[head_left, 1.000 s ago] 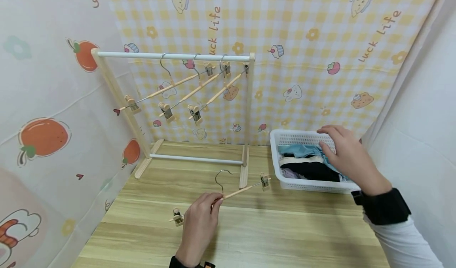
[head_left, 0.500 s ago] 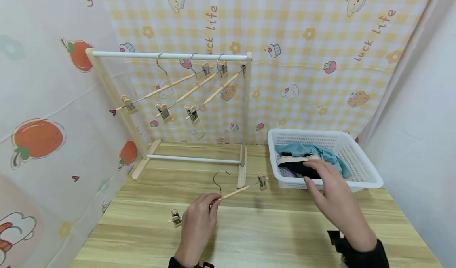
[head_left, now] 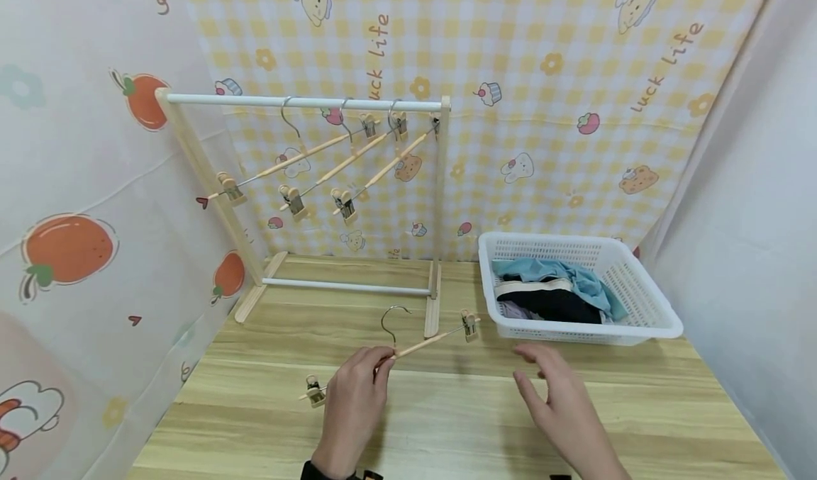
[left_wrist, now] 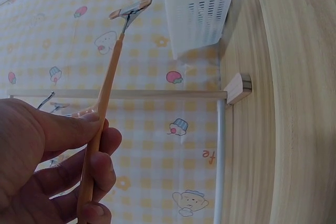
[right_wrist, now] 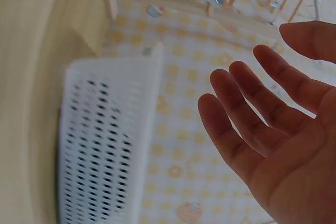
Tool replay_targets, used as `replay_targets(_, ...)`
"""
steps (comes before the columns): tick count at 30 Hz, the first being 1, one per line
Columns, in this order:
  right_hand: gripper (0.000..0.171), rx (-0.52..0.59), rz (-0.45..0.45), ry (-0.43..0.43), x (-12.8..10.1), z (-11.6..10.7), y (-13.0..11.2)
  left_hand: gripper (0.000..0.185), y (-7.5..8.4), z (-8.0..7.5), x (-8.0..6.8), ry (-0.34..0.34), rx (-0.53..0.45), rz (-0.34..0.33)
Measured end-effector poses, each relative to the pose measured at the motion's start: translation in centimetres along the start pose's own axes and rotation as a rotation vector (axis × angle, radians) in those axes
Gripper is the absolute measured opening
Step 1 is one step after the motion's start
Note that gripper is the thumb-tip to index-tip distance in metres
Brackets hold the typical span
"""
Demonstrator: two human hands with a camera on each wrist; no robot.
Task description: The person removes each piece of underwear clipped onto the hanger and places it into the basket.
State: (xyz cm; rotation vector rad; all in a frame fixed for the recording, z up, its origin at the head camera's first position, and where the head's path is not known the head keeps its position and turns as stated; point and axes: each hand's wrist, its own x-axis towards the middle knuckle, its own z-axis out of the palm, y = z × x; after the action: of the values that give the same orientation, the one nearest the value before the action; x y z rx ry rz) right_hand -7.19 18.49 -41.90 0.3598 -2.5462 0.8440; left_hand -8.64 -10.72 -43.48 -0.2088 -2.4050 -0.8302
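In the head view my left hand point(head_left: 357, 398) pinches a wooden clip hanger point(head_left: 418, 347) at its middle, just under the metal hook, above the table. A clip point(head_left: 470, 325) sits at its right end and another clip point(head_left: 315, 391) at its left. The left wrist view shows thumb and fingers around the wooden bar point(left_wrist: 108, 85). My right hand point(head_left: 562, 405) is over the table in front of the white basket point(head_left: 574, 332), fingers spread and holding nothing. The right wrist view shows its loosely bent fingers point(right_wrist: 220, 124) beside the basket.
A small wooden rack with a white top rail point(head_left: 249, 101) stands at the back left, with several clip hangers point(head_left: 354, 157) on it. Folded clothes in black point(head_left: 549, 304) and blue point(head_left: 590, 285) lie in the basket. Patterned cloth point(head_left: 530, 54) covers the back wall.
My right hand has drawn back from over the basket, toward the front and left, with nothing in it. The left hand keeps the hanger in about the same place.
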Motion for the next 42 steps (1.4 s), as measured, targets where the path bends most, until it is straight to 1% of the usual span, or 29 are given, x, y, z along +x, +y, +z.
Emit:
replay_targets(4,0.035,0.055,0.054,-0.062,-1.0,1.1,-0.7,0.015,0.1,0.0,0.1,0.002,0.005,0.005)
replay_targets(7,0.035,0.083,0.089,-0.101,-1.4,1.6,-1.1,0.015,0.2,0.1,0.1,-0.002,0.007,0.003)
replay_targets(13,0.034,0.086,0.179,-0.163,-1.6,1.6,-1.2,0.015,0.2,0.1,0.2,-0.006,0.015,0.001)
replay_targets(16,0.034,0.075,0.201,-0.176,-1.7,1.5,-1.0,0.016,0.1,0.0,0.3,0.005,0.021,0.007)
replay_targets(22,0.033,0.071,0.204,-0.17,-1.8,1.2,-0.6,0.016,-0.5,-0.2,0.7,0.026,0.032,0.011)
replay_targets(26,0.032,0.058,0.197,-0.161,-1.8,1.0,-0.2,0.016,-1.1,-0.7,0.9,0.034,0.046,0.006)
replay_targets(32,0.032,0.051,0.163,-0.12,-2.1,0.6,0.5,0.015,-2.4,-1.5,1.0,0.053,0.063,-0.006)
replay_targets(38,0.03,0.052,0.172,-0.128,-2.5,0.3,1.1,0.016,-4.3,-2.5,0.8,0.053,0.104,-0.037)
replay_targets(42,0.028,0.054,0.196,-0.148,-2.6,0.2,1.4,0.017,-6.0,-3.7,0.6,0.058,0.144,-0.042)
